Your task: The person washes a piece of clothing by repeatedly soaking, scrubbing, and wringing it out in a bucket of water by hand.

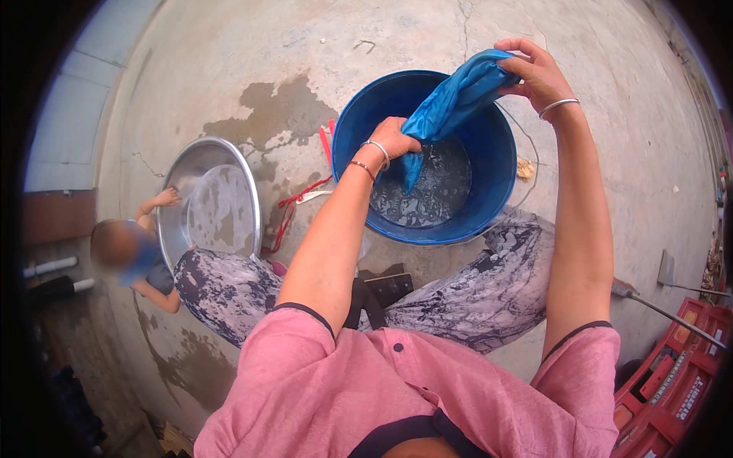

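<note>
A twisted, shiny blue cloth (452, 103) stretches between my two hands above a blue bucket (424, 235). My left hand (394, 137) grips its lower part over the left side of the bucket, and a short end of cloth hangs below that fist. Higher up, beyond the bucket's far right rim, my right hand (535, 74) holds the other end between thumb and fingers. Murky water (429, 189) with bubbles lies in the bottom of the bucket. The bucket's thin wire handle (536, 163) hangs down on the right.
Left of my knee, another person (152, 257) reaches over the rim of a metal basin (255, 194). A red cord (286, 209) lies between basin and bucket. Wet patches (269, 111) mark the concrete floor. Red crates (670, 378) and a long-handled tool (676, 318) are at the right.
</note>
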The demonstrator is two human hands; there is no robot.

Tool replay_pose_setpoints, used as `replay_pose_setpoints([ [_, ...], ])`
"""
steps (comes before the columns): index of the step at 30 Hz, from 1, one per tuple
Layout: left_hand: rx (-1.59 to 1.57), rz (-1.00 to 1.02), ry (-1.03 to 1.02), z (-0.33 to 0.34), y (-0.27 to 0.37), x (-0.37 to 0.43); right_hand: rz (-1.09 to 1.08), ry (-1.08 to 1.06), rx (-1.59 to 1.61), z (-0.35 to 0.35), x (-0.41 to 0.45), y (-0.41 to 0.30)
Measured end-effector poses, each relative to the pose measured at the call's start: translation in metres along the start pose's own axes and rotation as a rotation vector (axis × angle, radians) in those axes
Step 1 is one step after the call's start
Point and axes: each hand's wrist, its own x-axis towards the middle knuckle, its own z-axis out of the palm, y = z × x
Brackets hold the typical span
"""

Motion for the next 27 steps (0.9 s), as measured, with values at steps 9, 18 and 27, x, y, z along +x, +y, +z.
replay_pose_setpoints([
  [9, -0.141, -0.166, 0.493, 0.001, -0.032, 0.030, 0.285, -0.553, -0.788, 0.032, -0.003, 0.018],
  [18, -0.219, 0.095, 0.567, -0.006, -0.014, 0.013, -0.172, -0.278, -0.931, 0.034, 0.011, 0.018],
  [27, -0.130, 0.293, 0.365, 0.006, 0.011, -0.001, -0.278, -0.448, -0.823, 0.124, 0.005, 0.079],
])
